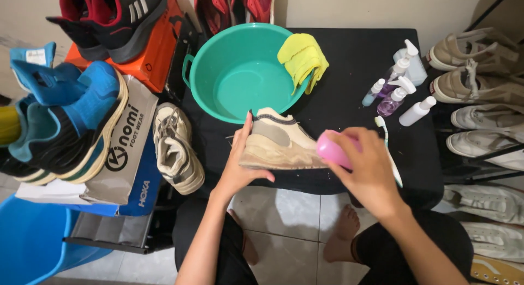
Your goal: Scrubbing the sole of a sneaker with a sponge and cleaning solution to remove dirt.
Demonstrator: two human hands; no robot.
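Observation:
A beige sneaker lies on its side at the front edge of a black table. My left hand grips its heel end, thumb up along the collar. My right hand is closed around a pink brush pressed against the toe of the sneaker. A white toothbrush lies on the table just right of my right hand, partly hidden by it.
A teal basin with a yellow cloth over its rim stands behind the sneaker. Several small spray bottles stand at right. Shoes and shoeboxes pile up at left; pale sneakers line a rack at right.

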